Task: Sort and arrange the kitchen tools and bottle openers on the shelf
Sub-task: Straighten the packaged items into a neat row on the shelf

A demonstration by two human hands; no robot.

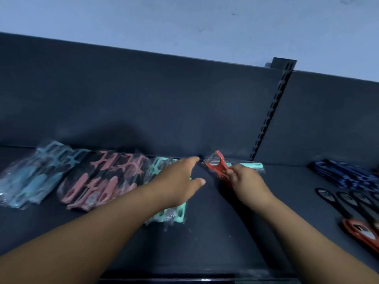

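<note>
On the dark shelf (215, 232) the left hand (180, 181) is over the mint peeler stack (176, 215), fingers spread and holding nothing. Further back, the right hand (249, 181) grips a wrapped red peeler (217, 168), with a single mint peeler (253, 165) just behind.

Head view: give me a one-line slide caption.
Right hand grips a red peeler at the shelf; open left hand hovers over the mint peelers.

Red peeler (218, 169) near mint pile (174, 217)
</note>
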